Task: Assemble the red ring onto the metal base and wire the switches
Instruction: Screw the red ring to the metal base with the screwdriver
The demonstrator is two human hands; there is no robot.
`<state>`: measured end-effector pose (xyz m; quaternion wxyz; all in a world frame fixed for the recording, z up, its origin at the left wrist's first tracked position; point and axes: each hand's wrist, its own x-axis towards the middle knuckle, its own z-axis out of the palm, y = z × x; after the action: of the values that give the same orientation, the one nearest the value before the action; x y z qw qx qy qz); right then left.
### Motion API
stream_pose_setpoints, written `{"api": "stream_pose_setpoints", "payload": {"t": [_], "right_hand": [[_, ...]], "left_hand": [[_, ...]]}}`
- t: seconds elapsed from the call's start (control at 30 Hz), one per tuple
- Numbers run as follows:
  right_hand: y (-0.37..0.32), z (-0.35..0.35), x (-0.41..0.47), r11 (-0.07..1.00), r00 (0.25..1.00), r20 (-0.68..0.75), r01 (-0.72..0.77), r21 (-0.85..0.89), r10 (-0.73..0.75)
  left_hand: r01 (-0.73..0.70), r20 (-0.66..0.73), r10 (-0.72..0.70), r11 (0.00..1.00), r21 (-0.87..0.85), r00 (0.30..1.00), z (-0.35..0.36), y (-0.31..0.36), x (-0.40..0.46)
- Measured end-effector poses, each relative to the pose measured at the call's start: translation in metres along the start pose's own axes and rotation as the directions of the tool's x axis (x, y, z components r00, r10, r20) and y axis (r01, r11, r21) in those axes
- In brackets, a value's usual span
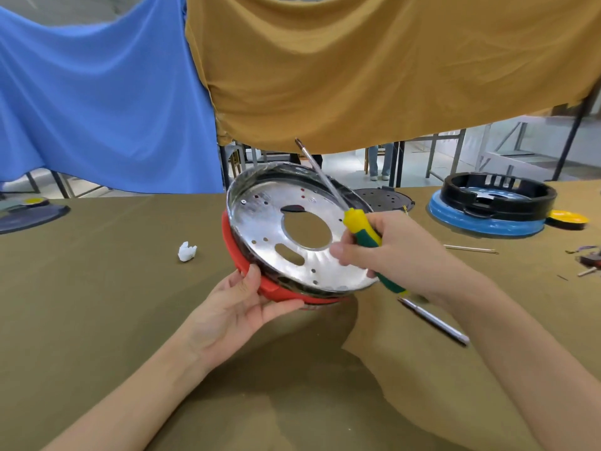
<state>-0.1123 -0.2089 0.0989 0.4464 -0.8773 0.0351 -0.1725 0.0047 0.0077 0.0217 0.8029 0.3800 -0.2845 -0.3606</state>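
Two hands are busy in the middle of the counter [97,288], which has a brownish-green cloth on it. The left hand [237,307] holds up the red ring [247,265] from below, at about 7 o'clock on it, with the thumb curled over the rim. The shiny metal base [292,242] sits inside the red ring, and both are tilted up toward the person. The metal base has a big round hole in the middle and many little holes. The right hand [383,252] is at 3 o'clock of the base, with its fingers wrapped around a yellow and green screwdriver [361,232]. The screwdriver's tip points up toward 11 o'clock, away from the base. A silver pen-like tool [432,322] lies on the counter at 5 o'clock of the ring. A small white crumpled bit [187,251] lies at 9 o'clock. A black and blue round part [491,206] sits far off at 2 o'clock.
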Motion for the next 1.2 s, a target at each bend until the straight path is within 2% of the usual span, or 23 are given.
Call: {"api": "stream_pose_setpoints", "payload": {"t": [0.1,0.2,0.33,0.4,0.53,0.6,0.7,0.83,1.0,1.1,1.2], "right_hand": [[-0.007,-0.009,-0.005,0.996,0.996,0.051,0.075,-0.043,-0.073],[-0.007,-0.010,-0.007,0.996,0.993,0.097,0.073,-0.047,-0.068],[-0.009,-0.015,-0.009,0.994,0.997,0.081,-0.004,0.107,-0.004],[-0.010,-0.018,-0.009,0.988,0.997,0.078,-0.020,0.151,0.008],[-0.007,-0.022,-0.005,0.974,0.998,0.029,-0.054,0.221,0.049],[-0.003,-0.022,-0.003,0.963,0.995,0.026,-0.099,0.250,0.095],[0.003,-0.020,-0.001,0.952,0.987,0.076,-0.157,0.262,0.141],[0.007,-0.012,-0.001,0.945,0.966,0.199,-0.212,0.247,0.165],[0.010,-0.005,0.000,0.949,0.942,0.257,-0.263,0.171,0.215],[0.010,-0.010,0.002,0.971,0.972,0.101,-0.221,0.088,0.212],[0.013,-0.024,0.005,0.964,0.967,-0.138,-0.188,0.186,0.215]], "left_hand": [[0.032,0.004,-0.032,0.999,-0.009,0.999,0.004,0.004,-0.001],[0.063,-0.026,-0.066,0.994,-0.089,0.997,0.005,0.007,-0.001],[0.124,-0.043,-0.139,0.961,-0.247,0.989,0.005,0.007,-0.001],[0.142,-0.077,-0.169,0.952,-0.271,0.983,0.004,0.007,-0.001],[0.227,-0.059,-0.249,0.942,-0.245,0.967,0.001,0.009,-0.001],[0.267,-0.092,-0.283,0.951,-0.156,0.955,0.001,0.010,0.000],[0.309,-0.203,-0.284,0.946,0.102,0.937,0.001,0.015,0.003],[0.374,-0.387,-0.190,0.789,0.487,0.902,-0.002,0.014,0.004],[0.343,-0.382,-0.088,0.655,0.674,0.920,0.001,0.018,0.002],[0.348,-0.365,-0.104,0.615,0.708,0.925,0.002,0.024,-0.001],[0.350,-0.383,-0.088,0.625,0.698,0.920,-0.005,0.027,-0.003]]}}
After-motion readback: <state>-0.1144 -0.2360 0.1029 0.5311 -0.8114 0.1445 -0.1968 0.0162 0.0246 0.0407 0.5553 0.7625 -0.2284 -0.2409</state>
